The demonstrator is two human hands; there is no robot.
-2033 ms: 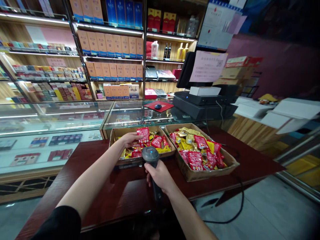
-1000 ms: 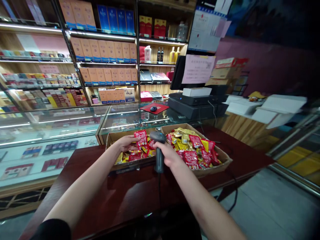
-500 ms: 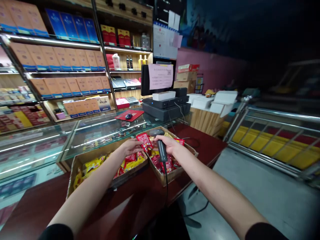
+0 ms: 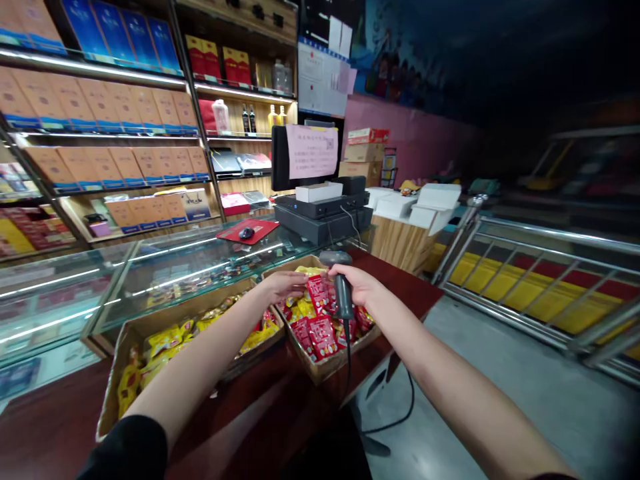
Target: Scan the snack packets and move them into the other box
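Note:
My right hand [image 4: 361, 283] is wrapped round the handle of a dark barcode scanner [image 4: 343, 300], its head pointing away over the right box and its cable hanging down. My left hand [image 4: 285, 287] reaches over the right cardboard box [image 4: 320, 373], fingertips at the upper left edge of a small red snack packet [image 4: 317, 295], which they appear to pinch. Beneath lie more red packets [image 4: 323, 337] and yellow ones in that box. Under my left forearm stands a second cardboard box [image 4: 113, 393] with mostly yellow packets [image 4: 170, 337].
Both boxes stand on a dark red table [image 4: 240, 413] against a glass display counter [image 4: 170, 267]. Beyond are a mouse [image 4: 246, 233] on a red mat, a monitor [image 4: 281, 157] and a black cash drawer [image 4: 315, 223]. Metal railing [image 4: 525, 287] runs at the right.
My left hand has moved right with the red packet, from between the boxes to over the right box. The scanner remains in my right hand. The view has shifted slightly.

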